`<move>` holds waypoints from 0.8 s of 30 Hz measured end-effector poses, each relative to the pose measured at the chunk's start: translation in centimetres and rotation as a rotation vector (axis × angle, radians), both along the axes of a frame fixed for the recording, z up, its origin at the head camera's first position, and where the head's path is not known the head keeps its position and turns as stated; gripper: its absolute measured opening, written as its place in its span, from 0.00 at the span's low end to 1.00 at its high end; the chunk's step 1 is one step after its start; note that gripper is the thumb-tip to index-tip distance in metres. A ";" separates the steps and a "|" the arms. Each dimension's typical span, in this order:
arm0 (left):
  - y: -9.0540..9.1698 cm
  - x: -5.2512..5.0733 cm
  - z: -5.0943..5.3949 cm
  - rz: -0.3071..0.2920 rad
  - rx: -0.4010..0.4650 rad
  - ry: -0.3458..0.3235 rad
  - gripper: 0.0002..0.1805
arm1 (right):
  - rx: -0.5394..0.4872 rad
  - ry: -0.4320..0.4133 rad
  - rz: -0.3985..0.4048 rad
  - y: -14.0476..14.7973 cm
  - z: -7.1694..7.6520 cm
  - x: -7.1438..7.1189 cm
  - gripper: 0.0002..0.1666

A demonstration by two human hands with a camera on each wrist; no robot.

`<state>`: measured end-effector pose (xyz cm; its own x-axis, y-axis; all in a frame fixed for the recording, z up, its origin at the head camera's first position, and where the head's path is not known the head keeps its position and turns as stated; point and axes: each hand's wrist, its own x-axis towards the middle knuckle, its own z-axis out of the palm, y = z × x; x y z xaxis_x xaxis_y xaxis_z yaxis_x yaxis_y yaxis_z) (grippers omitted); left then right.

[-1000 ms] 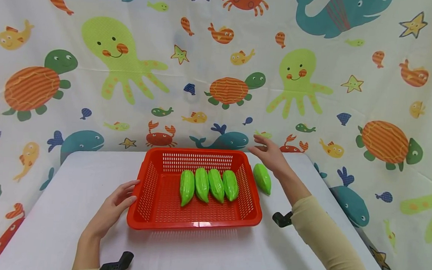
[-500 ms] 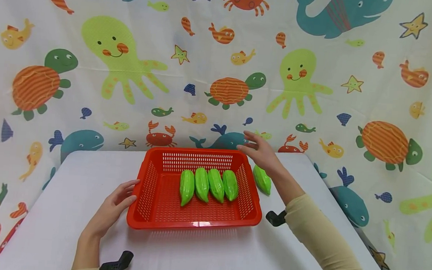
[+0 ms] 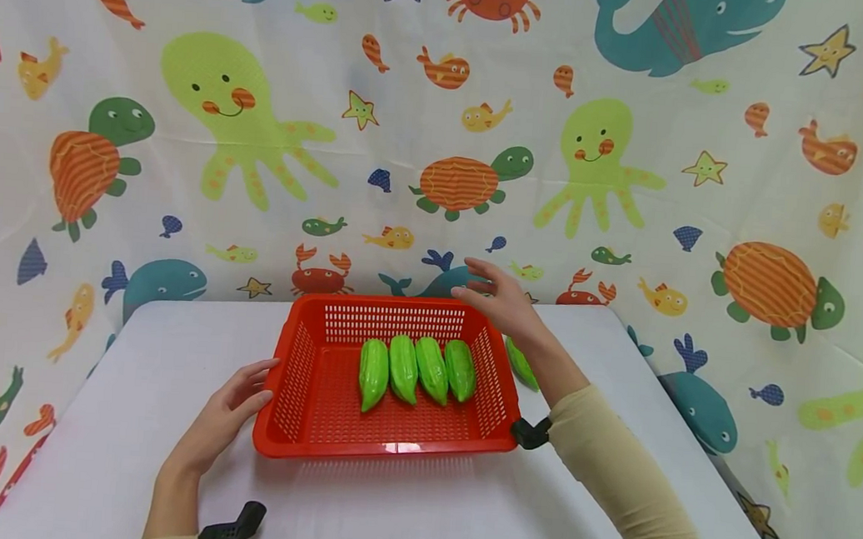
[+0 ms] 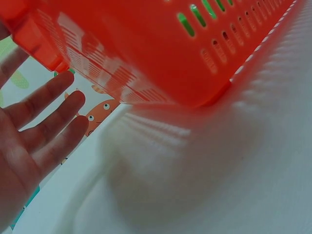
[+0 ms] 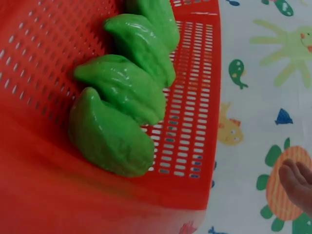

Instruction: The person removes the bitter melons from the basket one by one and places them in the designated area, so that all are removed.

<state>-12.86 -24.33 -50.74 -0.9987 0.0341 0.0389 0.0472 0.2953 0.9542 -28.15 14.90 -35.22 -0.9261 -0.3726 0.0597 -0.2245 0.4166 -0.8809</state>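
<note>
A red perforated plastic basket [image 3: 314,441] stands on the white table. Inside it, several glossy green ridged vegetables, perhaps bitter melons [image 3: 432,371], lie side by side toward the right. Another green vegetable [image 3: 521,363] is on the table beyond the basket's right wall, partly hidden by the right forearm. My left hand [image 3: 230,410] is at the left rim with loosely bent fingers; in the left wrist view its fingers [image 4: 53,100] are spread beside the wall. Above the back right corner hovers my right hand [image 3: 504,300], its fingers relaxed and holding nothing.
A white cloth-covered table [image 3: 354,519] carries the basket. Behind it hangs a curtain [image 3: 389,16] printed with sea animals. Black wrist devices [image 3: 233,527] are strapped to both wrists.
My right hand has moved left, from beside the basket to above its back right corner, and the forearm now covers more of the outside vegetable. My left hand and the basket stay put.
</note>
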 end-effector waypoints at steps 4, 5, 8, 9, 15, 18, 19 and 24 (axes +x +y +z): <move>-0.4 -0.6 0.1 -0.008 0.005 -0.005 0.32 | 0.014 0.006 0.001 -1.1 0.3 -0.2 0.40; -0.5 -0.7 0.1 -0.010 0.006 -0.006 0.32 | 0.014 0.003 0.001 -1.3 0.3 -0.3 0.40; -0.9 -1.2 0.1 -0.016 0.009 -0.011 0.33 | 0.004 -0.006 0.005 -2.0 0.3 -0.7 0.40; -1.0 -1.4 0.1 -0.018 0.010 -0.013 0.33 | 0.003 -0.004 0.013 -2.2 0.3 -0.8 0.39; -1.0 -1.5 0.1 -0.017 0.009 -0.017 0.33 | 0.022 -0.009 0.053 -3.2 0.0 -1.3 0.38; -1.0 -1.5 0.1 -0.015 0.007 -0.016 0.33 | 0.026 -0.029 0.056 -3.7 -0.2 -1.6 0.38; -1.0 -1.5 0.1 -0.015 0.006 -0.015 0.33 | 0.026 -0.037 0.057 -3.9 -0.3 -1.6 0.38; -0.9 -1.5 0.1 -0.018 0.002 -0.007 0.33 | 0.031 -0.066 0.087 -4.6 -0.7 -1.9 0.40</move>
<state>-14.35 -25.27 -50.61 -0.9982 0.0516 0.0321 0.0458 0.2925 0.9552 -30.02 10.34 -35.89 -0.8916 -0.4527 -0.0131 -0.2028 0.4251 -0.8822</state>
